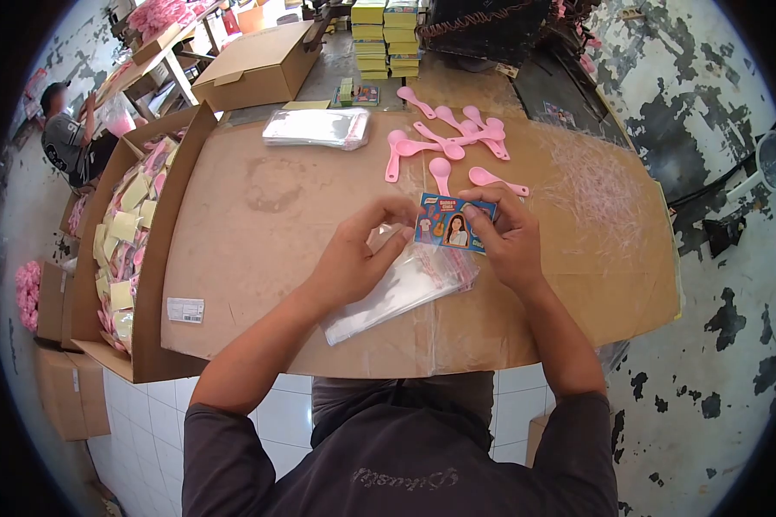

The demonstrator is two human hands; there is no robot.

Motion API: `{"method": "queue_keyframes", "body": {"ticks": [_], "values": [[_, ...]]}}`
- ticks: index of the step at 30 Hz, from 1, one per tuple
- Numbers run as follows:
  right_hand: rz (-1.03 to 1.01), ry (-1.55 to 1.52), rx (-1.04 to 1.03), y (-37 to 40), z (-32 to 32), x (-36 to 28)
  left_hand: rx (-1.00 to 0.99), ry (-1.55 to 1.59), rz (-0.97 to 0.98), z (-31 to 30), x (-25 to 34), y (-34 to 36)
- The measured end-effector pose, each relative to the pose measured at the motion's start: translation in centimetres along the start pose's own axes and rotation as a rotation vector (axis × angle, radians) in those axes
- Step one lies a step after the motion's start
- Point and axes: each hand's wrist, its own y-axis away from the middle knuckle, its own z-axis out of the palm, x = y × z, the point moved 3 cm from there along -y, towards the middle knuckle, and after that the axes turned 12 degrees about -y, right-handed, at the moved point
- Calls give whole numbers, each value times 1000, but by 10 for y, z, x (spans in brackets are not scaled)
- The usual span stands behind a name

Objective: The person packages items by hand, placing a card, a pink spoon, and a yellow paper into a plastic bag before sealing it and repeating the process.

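Note:
A blue printed card [440,226] with a portrait and small pictures on it is pinched in my right hand [510,237], the thumb lying across its face. My left hand [362,250] is curled at the card's left edge, with clear plastic film showing between thumb and fingers; it seems to grip a clear plastic bag, though the fingertips are partly hidden. Under both hands lies a stack of clear plastic bags [388,297], slanted on the cardboard-covered table [250,258]. Just beyond the card are several pink measuring spoons [441,172], loosely piled.
An open carton [147,284] of packed pieces stands along the left edge. More plastic bags [316,127] lie at the back, near stacked cards [384,39] and a closed box [254,65]. Plastic strips [591,185] litter the right. Another person [69,138] sits far left.

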Motion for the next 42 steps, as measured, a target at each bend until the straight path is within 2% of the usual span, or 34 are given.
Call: {"method": "queue_keyframes", "body": {"ticks": [1,3,5,7,10,14,17,20,23,26,29,32,38,41,42], "values": [[-3,-11,-1,0,0,0,42,85,-62,-1,1,0],[-23,3,-16,0,1,-1,0,-31,-140,-3,2,0],[-61,57,-37,0,-1,-4,-48,-22,-208,-4,-4,-2],[-77,43,-23,0,0,-7,-102,114,-266,-2,-17,-3],[-95,13,54,-2,-3,-7,-114,136,-374,-6,-19,-2],[-123,4,75,-1,-7,-5,-57,183,-317,-8,-12,-2],[-167,142,32,1,1,-14,-16,195,-285,-7,-6,-1],[-173,300,-145,0,2,-19,-2,144,-245,-7,-2,-1],[-170,356,-237,-3,13,-34,-35,8,-216,-7,9,1],[-161,319,-314,-2,18,-24,-91,-119,-203,-4,19,2],[-137,370,-196,0,22,-26,-110,-77,-184,-1,13,3],[9,252,-80,-6,6,-19,-146,37,-196,-1,5,2],[-76,268,-225,0,15,-16,-246,47,-245,-4,10,2],[45,22,-50,-1,15,-11,-182,129,-244,-5,11,1],[68,5,-70,-3,13,-11,-151,169,-232,-5,9,0]]}}
